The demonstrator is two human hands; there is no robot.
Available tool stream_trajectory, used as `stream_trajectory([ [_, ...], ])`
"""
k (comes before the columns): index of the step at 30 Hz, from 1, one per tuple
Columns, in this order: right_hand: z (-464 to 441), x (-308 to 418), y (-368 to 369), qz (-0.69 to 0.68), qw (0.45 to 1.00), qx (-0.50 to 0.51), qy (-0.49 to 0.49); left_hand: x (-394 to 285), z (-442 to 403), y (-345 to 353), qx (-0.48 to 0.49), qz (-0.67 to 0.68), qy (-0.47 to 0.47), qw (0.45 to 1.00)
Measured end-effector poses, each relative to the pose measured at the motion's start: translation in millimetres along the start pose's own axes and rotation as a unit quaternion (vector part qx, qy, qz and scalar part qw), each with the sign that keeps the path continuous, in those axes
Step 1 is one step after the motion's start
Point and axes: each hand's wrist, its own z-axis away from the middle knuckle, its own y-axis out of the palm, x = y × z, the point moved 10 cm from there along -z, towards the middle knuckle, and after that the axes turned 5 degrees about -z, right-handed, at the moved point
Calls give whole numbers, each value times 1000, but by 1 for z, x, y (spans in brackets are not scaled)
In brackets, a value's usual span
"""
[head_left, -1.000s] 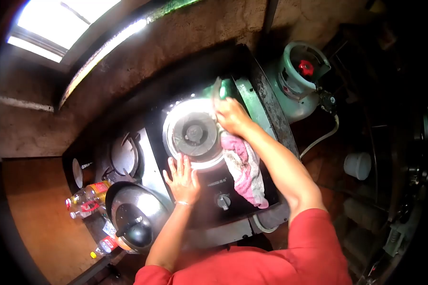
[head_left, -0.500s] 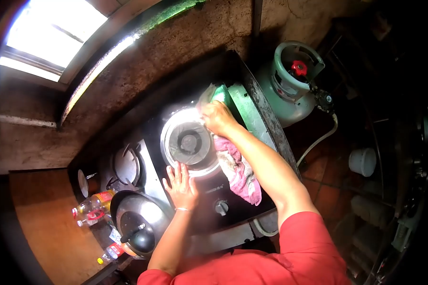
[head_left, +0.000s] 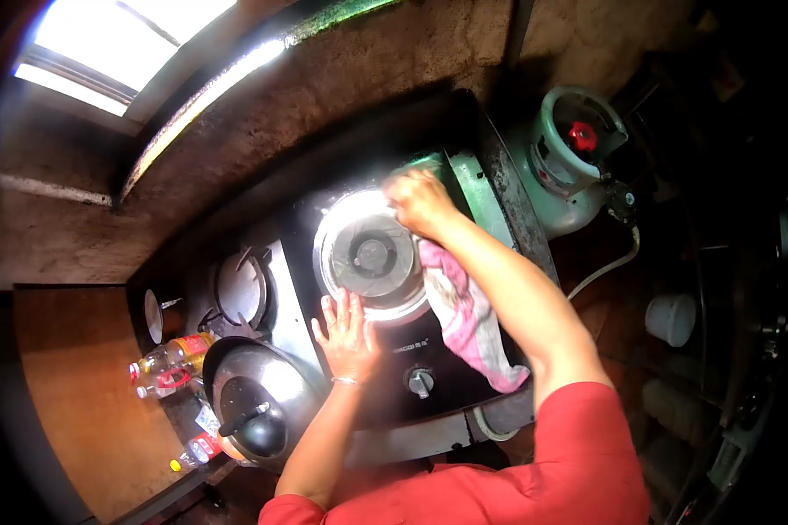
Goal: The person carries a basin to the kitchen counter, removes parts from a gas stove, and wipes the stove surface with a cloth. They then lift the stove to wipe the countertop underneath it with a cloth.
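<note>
A black stove top [head_left: 385, 372] bears a round metal burner [head_left: 372, 254] with a shiny ring, and a knob [head_left: 419, 381] near its front edge. My left hand [head_left: 349, 339] lies with fingers spread at the burner's lower edge. At the burner's upper right, my right hand [head_left: 420, 203] is closed on a pink and white cloth [head_left: 468, 319], which trails down under the forearm over the stove's right side. The part of the cloth inside the fist is hidden and blurred.
Left of the stove are a second burner [head_left: 241, 289], a lidded wok [head_left: 263, 394] and plastic bottles [head_left: 173, 359]. A green gas cylinder [head_left: 565, 184] with a hose stands at the right, beyond the metal side panel [head_left: 512, 192]. Farther right is a white bucket [head_left: 671, 318].
My right hand has shifted about the burner's upper right, and the cloth's lower end has swung outward to the right. My left hand stays at the burner's lower edge. The view has shifted slightly.
</note>
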Motion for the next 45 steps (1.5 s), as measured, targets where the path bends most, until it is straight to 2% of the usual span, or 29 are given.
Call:
stream_trajectory([
  [2,-6,1,1,-16,1000,-12,4,-1,0,-1,-6,8,1,1000],
  [8,83,10,-36,-77,987,119,81,-3,0,-6,-13,24,-1,1000],
  [10,93,23,-42,-94,990,101,31,-3,1,-6,-12,30,-3,999],
  [11,85,21,-43,-100,992,74,28,-1,0,-7,-10,29,-3,1000],
  [14,38,1,-33,-97,991,84,30,2,2,-1,-27,27,2,999],
  [17,-9,-2,8,-63,988,128,-64,2,1,-2,-24,28,-1,999],
  [19,-31,5,32,-49,985,162,-33,1,-1,-4,-15,25,-4,1000],
  [21,-45,17,28,-110,986,106,-60,1,-1,-5,-18,25,-5,1000],
  [25,-22,1,18,-82,991,98,-37,-1,-1,-8,-19,31,-7,999],
  [27,10,-2,-13,-70,996,57,-26,-2,-1,-8,-26,28,-3,999],
  [28,29,-2,-23,-52,996,73,-6,-2,0,-7,-28,26,-1,999],
  [30,64,10,-31,-34,995,86,25,-1,0,-6,-34,25,-3,999],
  [33,111,58,-34,-4,998,65,14,-1,0,-6,-35,24,-7,999],
  [34,121,80,-33,-51,998,36,-2,-2,0,-9,-45,27,-6,999],
  [37,129,95,-25,-56,998,8,18,-4,-3,-12,-47,24,-5,999],
  [39,117,67,-24,4,996,43,76,-3,-2,-9,-22,22,-11,999],
  [41,115,60,-31,-49,992,-20,117,-1,-1,-6,-43,11,-4,999],
  [45,122,58,-37,-18,991,-64,120,1,-1,-2,-40,20,-9,999],
])
